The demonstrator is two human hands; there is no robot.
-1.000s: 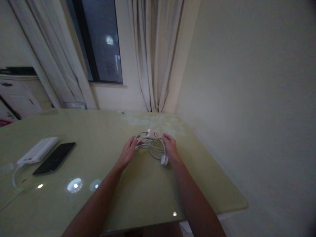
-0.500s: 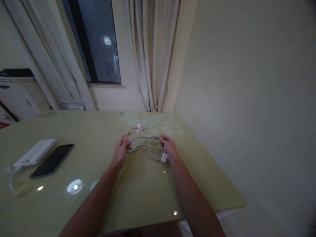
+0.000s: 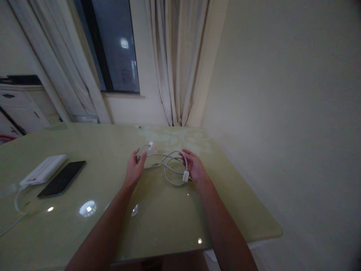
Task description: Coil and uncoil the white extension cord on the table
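Observation:
A white extension cord (image 3: 166, 165) with a small socket block (image 3: 150, 145) at one end and a plug (image 3: 185, 176) at the other hangs in loops between my hands above the table. My left hand (image 3: 134, 167) is closed round the cable just below the socket block, which is lifted off the glass. My right hand (image 3: 194, 166) is closed on the cable loops close to the plug. Both hands are near the far right part of the pale green glass-topped table (image 3: 158, 214).
A white power bank (image 3: 42, 170) and a dark phone (image 3: 62, 178) lie side by side at the table's left, with a thin white cable (image 3: 17, 203) trailing from them. Curtains and a dark window stand behind. A wall runs along the table's right edge.
My left hand has moved left along the cable and lifted the socket block off the table. The loops have spread wider between my hands.

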